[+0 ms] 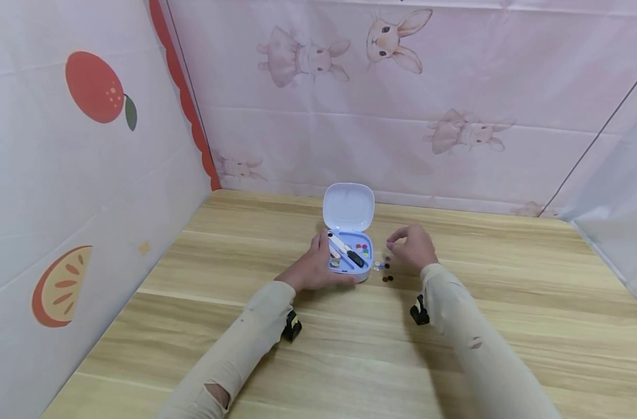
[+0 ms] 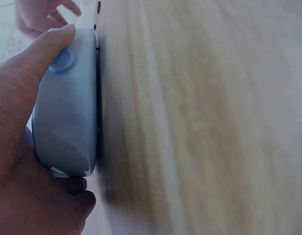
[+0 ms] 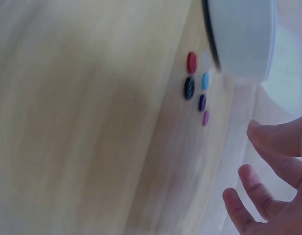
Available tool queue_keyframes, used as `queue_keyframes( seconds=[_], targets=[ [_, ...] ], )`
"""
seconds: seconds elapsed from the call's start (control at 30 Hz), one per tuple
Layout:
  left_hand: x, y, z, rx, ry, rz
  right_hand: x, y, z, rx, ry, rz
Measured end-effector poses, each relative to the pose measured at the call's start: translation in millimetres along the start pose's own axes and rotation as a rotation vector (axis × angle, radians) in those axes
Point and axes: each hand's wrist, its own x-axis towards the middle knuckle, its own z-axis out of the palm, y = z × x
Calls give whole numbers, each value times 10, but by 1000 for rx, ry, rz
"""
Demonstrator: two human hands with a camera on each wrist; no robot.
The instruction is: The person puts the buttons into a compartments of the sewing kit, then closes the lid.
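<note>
A small light-blue sewing box (image 1: 364, 276) stands on the table with its lid (image 1: 348, 206) raised. My left hand (image 1: 318, 267) grips its left side, the thumb along the front by a round catch (image 2: 62, 61) in the left wrist view. Inside lie a white tool with a black end (image 1: 355, 258), a small silvery round piece (image 1: 335, 262) and several colored buttons (image 1: 362, 250). Right of the box, my right hand (image 1: 415, 247) pinches a small purplish button between thumb and forefinger, mostly hidden by the fingertips. Its other fingers are loosely bent in the right wrist view.
Several loose buttons lie on the wooden table (image 1: 349, 349) right of the box, among them a red one (image 3: 191, 62), a black one (image 3: 189, 88) and a light-blue one (image 3: 205, 81). A rabbit-print cloth (image 1: 318, 145) hangs behind the table, a fruit-print cloth (image 1: 88, 186) at left.
</note>
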Motion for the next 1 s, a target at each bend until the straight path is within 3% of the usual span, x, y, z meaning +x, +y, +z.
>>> queue_keyframes(
  seconds=[0.17,0.37,0.87,1.0],
  targets=[
    [-7,4,-15,1,5,19,-25,56,-40,-50,-29,43],
    [-4,6,-14,-11,7,17,-40,100,-44,-119,-60,29],
    [2,14,-2,-23,-1,-3,-33,115,1,-209,-51,34],
    [1,15,-9,-27,4,6,-39,125,-8,-187,-45,44]
  ],
)
